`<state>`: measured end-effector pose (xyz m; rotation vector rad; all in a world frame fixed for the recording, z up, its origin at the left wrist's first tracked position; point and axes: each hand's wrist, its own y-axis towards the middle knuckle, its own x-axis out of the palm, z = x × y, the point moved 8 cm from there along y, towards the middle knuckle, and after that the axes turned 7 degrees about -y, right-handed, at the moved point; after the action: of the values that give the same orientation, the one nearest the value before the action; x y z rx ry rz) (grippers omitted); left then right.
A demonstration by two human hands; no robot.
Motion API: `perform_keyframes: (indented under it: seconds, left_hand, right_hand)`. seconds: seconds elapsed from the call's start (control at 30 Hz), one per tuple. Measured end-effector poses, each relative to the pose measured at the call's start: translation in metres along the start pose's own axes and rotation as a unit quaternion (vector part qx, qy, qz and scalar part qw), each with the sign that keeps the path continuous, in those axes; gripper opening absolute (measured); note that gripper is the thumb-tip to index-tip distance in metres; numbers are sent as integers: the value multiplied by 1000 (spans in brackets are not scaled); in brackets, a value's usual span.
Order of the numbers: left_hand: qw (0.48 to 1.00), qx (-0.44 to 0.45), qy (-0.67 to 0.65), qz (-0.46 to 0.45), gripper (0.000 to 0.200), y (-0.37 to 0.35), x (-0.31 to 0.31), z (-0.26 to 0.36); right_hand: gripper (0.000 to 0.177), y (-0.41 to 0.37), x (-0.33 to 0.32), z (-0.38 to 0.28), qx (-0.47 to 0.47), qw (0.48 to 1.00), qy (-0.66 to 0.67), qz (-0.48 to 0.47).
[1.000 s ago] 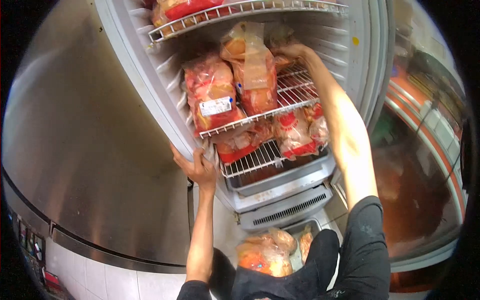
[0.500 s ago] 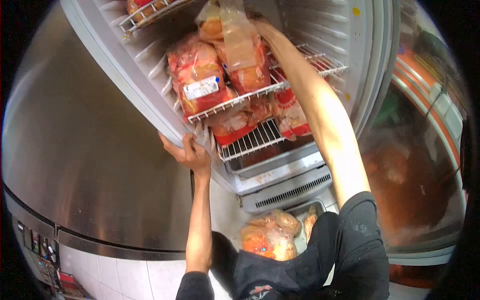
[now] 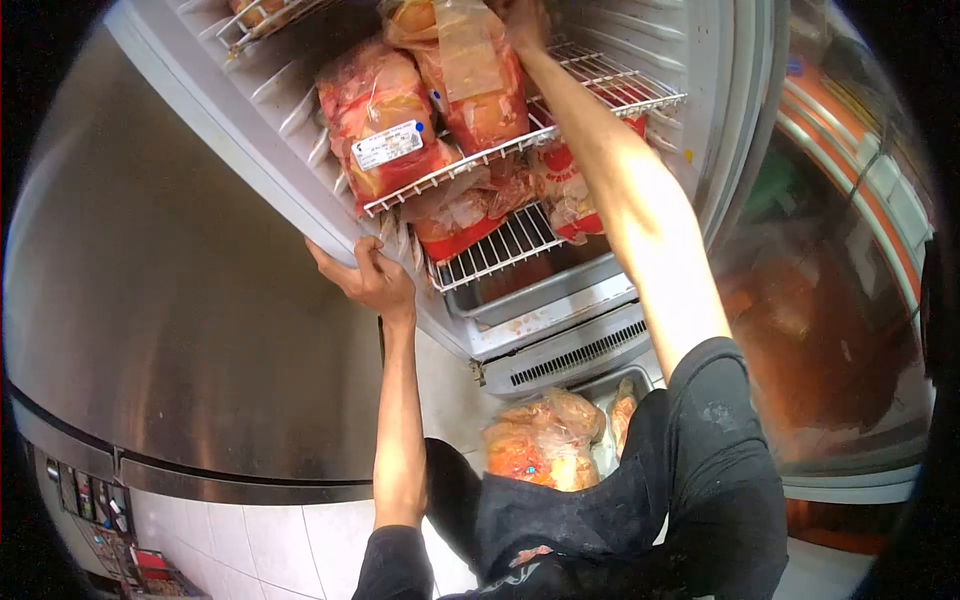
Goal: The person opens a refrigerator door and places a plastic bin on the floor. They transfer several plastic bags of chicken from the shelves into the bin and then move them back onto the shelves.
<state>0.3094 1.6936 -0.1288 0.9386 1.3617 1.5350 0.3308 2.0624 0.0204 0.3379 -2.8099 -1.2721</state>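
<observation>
- White wire shelf [image 3: 480,159] bears clear-bagged reddish meat [image 3: 385,105].
- My left hand [image 3: 378,285] grips the pale cabinet edge [image 3: 270,180].
- My right hand [image 3: 525,25] is beside the meat; finger state unclear.

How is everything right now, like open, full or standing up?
Fridge: open.
Labelled bag: filled, leaning.
Bag beside it: filled; seal unclear.
Middle shelf: loaded, some wires bare.
Floor tray: partly hidden, holding meat.
Left hand: gripping the fridge's edge.
Right hand: reaching inside, fingers hidden.

The white wire shelf [image 3: 655,103] carries bagged meat [image 3: 378,105].
</observation>
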Motion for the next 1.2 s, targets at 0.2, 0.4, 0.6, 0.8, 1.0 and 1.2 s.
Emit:
perform_keyframes:
  seconds: [0.2, 0.4, 0.6, 0.8, 1.0, 1.2]
  left_hand:
    - [1000, 10, -14, -7, 20, 1, 1, 2]
    - [999, 9, -34, 10, 18, -2, 4, -3]
    - [1000, 12, -28, -4, 20, 2, 2, 0]
    - [1000, -3, -20, 0, 20, -2, 3, -3]
    - [1000, 9, -11, 7, 17, 0, 1, 1]
    - [1000, 4, -1, 5, 20, 0, 1, 3]
  right_hand:
    - [66, -19, 9, -3, -20, 997, 7, -77]
    - [66, -21, 7, -5, -31, 995, 18, -88]
    - [67, -24, 14, -6, -35, 996, 26, -79]
    - [67, -18, 15, -7, -39, 996, 39, -70]
    - [68, -11, 9, -1, -34, 997, 55, -53]
    - [68, -8, 15, -2, -33, 993, 75, -81]
